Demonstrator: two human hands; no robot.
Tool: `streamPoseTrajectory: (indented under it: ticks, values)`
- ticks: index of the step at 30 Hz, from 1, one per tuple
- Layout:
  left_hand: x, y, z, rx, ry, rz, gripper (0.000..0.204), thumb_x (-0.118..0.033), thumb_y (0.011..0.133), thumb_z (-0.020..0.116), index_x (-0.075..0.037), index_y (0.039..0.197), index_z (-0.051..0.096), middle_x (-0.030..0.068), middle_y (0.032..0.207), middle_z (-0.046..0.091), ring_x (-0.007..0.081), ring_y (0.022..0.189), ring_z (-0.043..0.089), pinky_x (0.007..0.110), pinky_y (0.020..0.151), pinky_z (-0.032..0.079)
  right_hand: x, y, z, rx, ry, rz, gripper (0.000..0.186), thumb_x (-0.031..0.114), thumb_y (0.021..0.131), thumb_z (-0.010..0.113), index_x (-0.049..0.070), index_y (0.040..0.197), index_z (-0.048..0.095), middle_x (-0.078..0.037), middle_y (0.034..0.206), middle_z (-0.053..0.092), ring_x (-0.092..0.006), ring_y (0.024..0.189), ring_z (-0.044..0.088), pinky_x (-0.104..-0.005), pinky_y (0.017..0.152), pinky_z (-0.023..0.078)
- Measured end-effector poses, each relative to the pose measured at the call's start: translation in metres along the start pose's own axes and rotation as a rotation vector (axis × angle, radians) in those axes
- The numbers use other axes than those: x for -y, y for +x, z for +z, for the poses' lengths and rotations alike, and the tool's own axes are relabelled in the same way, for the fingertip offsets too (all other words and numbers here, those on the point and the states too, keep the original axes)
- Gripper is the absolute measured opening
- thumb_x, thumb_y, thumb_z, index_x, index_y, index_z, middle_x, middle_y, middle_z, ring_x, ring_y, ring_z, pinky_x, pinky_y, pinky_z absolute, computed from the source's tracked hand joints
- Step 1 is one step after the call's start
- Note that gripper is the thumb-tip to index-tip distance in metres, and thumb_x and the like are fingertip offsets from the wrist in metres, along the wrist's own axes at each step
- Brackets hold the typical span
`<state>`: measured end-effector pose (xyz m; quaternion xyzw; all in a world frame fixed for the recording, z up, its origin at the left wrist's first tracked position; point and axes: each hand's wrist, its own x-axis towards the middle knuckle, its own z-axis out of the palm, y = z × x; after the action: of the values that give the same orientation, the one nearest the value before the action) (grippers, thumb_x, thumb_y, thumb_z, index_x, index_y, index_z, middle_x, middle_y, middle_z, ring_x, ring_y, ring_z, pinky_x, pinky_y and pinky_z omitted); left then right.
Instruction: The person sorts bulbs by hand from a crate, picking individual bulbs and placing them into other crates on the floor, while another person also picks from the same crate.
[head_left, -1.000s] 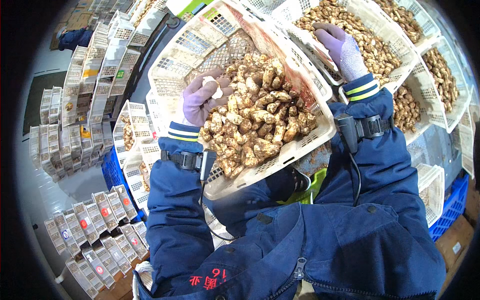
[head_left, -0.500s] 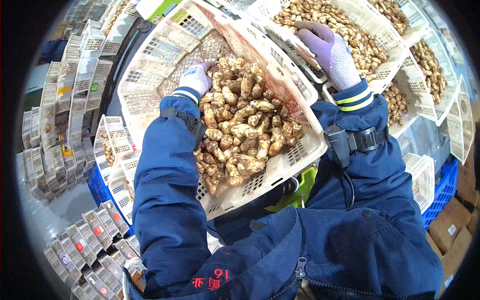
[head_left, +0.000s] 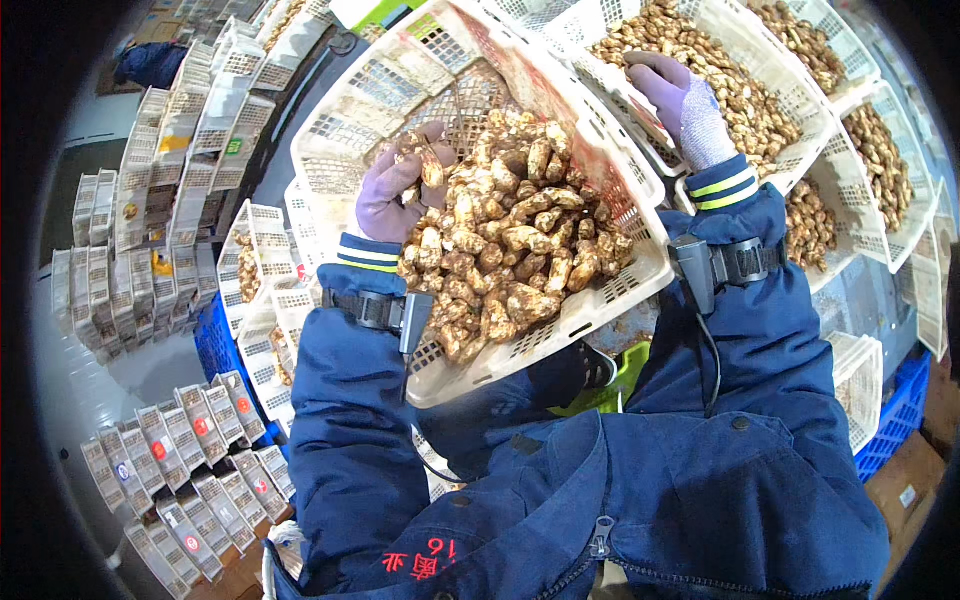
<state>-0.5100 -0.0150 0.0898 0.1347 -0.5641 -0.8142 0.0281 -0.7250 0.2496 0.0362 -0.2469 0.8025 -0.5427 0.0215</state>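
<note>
A white slatted crate (head_left: 345, 110) in front of me holds a heap of stubby brown-and-cream mushrooms (head_left: 530, 235). At the heap's left side is my left hand (head_left: 385, 200) in a purple-and-white glove, its fingers curled around mushrooms (head_left: 425, 160) that partly show above the palm. My right hand (head_left: 685, 105), gloved the same way, hangs at the near-left rim of a second white crate (head_left: 815, 135) to the right. Its fingers are bent and slightly apart, with nothing visible between them. More mushrooms (head_left: 735, 95) fill that second crate.
Further mushroom crates (head_left: 880, 165) stand at the far right. Rows of stacked white crates (head_left: 150, 190) line the left, with smaller stacks (head_left: 190, 440) at lower left. A blue crate (head_left: 895, 410) and cardboard boxes (head_left: 905, 490) are at the right. Something bright green (head_left: 630, 375) shows below the main crate.
My left hand has turned over and now holds mushrooms in its curled fingers. My right hand stays by the second crate's rim. The whole view has shifted slightly.
</note>
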Motion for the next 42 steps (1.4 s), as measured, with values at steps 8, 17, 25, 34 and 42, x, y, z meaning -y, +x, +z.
streamPoseTrajectory:
  ticks: [8, 17, 25, 34, 42]
  values:
    - [0.002, -0.021, 0.003, 0.131, -0.109, 0.008, 0.051, -0.013, 0.083, 0.054, 0.001, 0.13, 0.039, 0.0149, 0.098, 0.059, 0.0228, 0.086, 0.062, 0.034, 0.072, 0.056, -0.004, 0.003, 0.004, 0.012, 0.042, 0.015, 0.039, 0.033, 0.083, 0.05, 0.004, 0.107, 0.062, -0.016, 0.096, 0.065, -0.0264, 0.087, 0.063, -0.0335, 0.079, 0.047]
    - [0.008, -0.023, -0.017, 0.143, -0.574, 0.101, 0.052, -0.007, 0.087, 0.046, -0.006, 0.136, 0.03, 0.0249, 0.128, 0.043, 0.0443, 0.114, 0.047, 0.051, 0.086, 0.052, 0.002, 0.001, -0.001, 0.073, -0.007, -0.027, 0.034, 0.027, 0.087, 0.053, 0.001, 0.109, 0.06, -0.009, 0.098, 0.064, -0.0157, 0.09, 0.057, -0.0271, 0.08, 0.044]
    - [-0.008, 0.029, -0.017, -0.127, -0.005, -0.05, 0.041, -0.012, 0.09, 0.05, -0.003, 0.129, 0.043, 0.0153, 0.097, 0.059, 0.0283, 0.093, 0.059, 0.041, 0.082, 0.053, 0.005, -0.001, 0.0, 0.024, -0.026, 0.02, 0.04, 0.035, 0.082, 0.053, 0.006, 0.109, 0.061, -0.016, 0.095, 0.065, -0.0274, 0.087, 0.062, -0.034, 0.078, 0.047]
    - [0.049, 0.089, 0.001, -0.048, 1.471, -0.13, 0.026, -0.014, 0.079, 0.053, -0.014, 0.102, 0.067, 0.0122, 0.071, 0.064, 0.0166, 0.062, 0.059, 0.03, 0.06, 0.047, 0.009, 0.001, 0.003, 0.013, -0.045, 0.035, 0.036, 0.031, 0.086, 0.052, 0.006, 0.11, 0.061, -0.012, 0.089, 0.065, -0.02, 0.08, 0.06, -0.0301, 0.075, 0.046]
    - [-0.012, -0.026, 0.045, 0.559, 1.316, -0.287, 0.033, -0.005, 0.08, 0.056, -0.01, 0.112, 0.063, 0.0084, 0.107, 0.064, 0.0155, 0.099, 0.058, 0.027, 0.086, 0.045, 0.011, -0.001, -0.002, 0.043, -0.045, 0.038, 0.037, 0.031, 0.085, 0.052, 0.006, 0.11, 0.061, -0.01, 0.085, 0.064, -0.0172, 0.077, 0.058, -0.0294, 0.071, 0.046]
